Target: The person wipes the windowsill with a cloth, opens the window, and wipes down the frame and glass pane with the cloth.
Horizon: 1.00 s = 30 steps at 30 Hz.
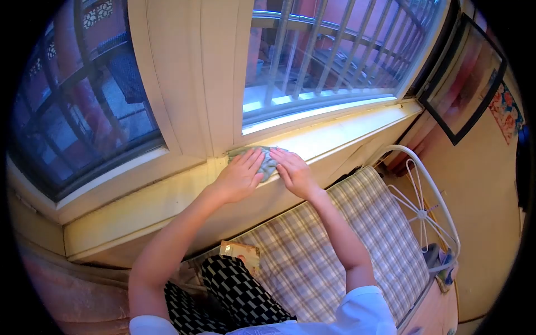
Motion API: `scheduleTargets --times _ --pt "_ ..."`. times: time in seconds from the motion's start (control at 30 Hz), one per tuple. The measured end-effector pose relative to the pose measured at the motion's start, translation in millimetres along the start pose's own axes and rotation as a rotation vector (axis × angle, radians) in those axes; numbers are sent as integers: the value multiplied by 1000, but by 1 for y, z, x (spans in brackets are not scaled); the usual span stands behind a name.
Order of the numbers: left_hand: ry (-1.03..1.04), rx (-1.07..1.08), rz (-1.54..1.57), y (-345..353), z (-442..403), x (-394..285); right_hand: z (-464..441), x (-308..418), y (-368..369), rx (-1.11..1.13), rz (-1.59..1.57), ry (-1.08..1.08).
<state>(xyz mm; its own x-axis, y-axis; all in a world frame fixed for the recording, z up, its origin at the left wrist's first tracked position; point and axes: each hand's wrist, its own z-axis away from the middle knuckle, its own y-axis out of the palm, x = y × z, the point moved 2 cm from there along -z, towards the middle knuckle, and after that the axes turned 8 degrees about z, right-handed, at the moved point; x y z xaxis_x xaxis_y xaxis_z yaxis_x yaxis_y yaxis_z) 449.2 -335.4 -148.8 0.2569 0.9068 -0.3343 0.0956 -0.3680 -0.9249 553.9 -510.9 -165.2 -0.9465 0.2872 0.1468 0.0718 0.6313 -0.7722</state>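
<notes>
A crumpled grey-green cloth [267, 167] lies on the cream window sill [167, 192], just below the window post. My left hand [240, 176] rests flat on the cloth's left part, its fingers stretched out toward the window. On the right part of the same cloth lies my right hand [296, 172], also with fingers extended and pressed down. The two hands are close together, with cloth showing between them. Their palms and whatever cloth is beneath them are hidden.
Barred windows [324, 61] rise behind the sill. Below it is a bed with a plaid mattress [312, 251] and a white metal bedframe end [441, 206]. A small printed box or booklet [245, 254] lies near my knee. A black-framed panel [466, 78] stands at the right.
</notes>
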Motion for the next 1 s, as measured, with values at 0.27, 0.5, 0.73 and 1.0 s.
scheduleTargets --times 0.27,0.5,0.73,1.0 --pt "45 -34 -30 23 -53 -15 1 -55 -19 88 -48 31" --pt "36 -59 -8 41 -94 -25 4 -97 -23 91 23 66" --pt "-16 -32 18 54 -132 -38 15 -124 -27 55 89 176" --pt "-63 -15 46 56 -143 -41 29 -110 -16 -104 157 251"
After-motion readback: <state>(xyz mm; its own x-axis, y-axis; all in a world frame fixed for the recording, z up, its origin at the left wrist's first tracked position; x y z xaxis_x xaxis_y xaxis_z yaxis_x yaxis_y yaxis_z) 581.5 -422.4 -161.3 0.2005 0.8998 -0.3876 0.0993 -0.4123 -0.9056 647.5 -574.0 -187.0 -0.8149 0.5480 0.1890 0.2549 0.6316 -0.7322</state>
